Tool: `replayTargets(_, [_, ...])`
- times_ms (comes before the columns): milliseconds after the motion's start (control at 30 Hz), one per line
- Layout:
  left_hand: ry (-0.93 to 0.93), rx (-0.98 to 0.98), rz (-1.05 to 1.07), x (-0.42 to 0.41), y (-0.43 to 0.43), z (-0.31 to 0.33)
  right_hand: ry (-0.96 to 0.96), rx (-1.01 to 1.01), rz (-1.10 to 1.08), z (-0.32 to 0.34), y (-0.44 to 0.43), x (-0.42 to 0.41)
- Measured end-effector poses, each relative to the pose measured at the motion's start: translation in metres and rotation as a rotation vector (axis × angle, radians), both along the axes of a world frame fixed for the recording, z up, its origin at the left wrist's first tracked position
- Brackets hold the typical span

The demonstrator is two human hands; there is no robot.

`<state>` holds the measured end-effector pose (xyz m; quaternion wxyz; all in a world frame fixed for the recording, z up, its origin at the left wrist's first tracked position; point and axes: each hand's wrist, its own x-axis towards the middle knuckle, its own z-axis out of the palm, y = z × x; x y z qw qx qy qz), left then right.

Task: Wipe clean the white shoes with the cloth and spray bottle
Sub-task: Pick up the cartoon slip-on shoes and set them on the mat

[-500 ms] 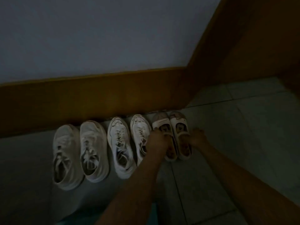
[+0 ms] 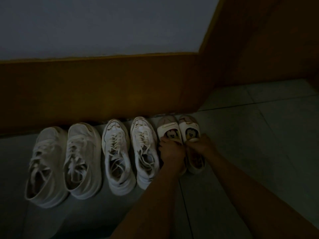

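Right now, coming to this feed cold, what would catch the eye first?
Six pale shoes stand toe-first against the brown baseboard: four white laced sneakers, then a pair of cartoon-face slip-ons at the right end. There the left hand and right hand each grip one slip-on at its opening. The scene is very dim, and no cloth or spray bottle shows.

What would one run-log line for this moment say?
left-hand grip: holds left white cartoon-face slipper | right-hand grip: holds right white cartoon-face slipper | four white lace-up sneakers: in row, untouched | cloth, spray bottle: unseen
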<state>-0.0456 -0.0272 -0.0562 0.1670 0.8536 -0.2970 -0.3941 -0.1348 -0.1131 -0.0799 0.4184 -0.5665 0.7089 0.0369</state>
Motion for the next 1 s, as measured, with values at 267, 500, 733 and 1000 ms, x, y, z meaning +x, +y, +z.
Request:
replayTargets(267, [0.056, -0.034, 0.156, 0.004, -0.009, -0.012, -0.115, 0.007, -0.055, -0.017, 0.005, -0.007])
replayTargets(500, [0.112, -0.038, 0.219, 0.0, -0.012, -0.009, -0.075, -0.032, -0.042, -0.021, 0.001, -0.01])
replayTargets(733, [0.121, -0.026, 0.236, -0.002, -0.016, -0.011, -0.083, -0.038, -0.018, -0.015, 0.004, -0.012])
replayTargets(1000, [-0.103, 0.037, 0.194, -0.008, -0.02, -0.021, -0.084, -0.059, -0.032, -0.012, 0.005, -0.022])
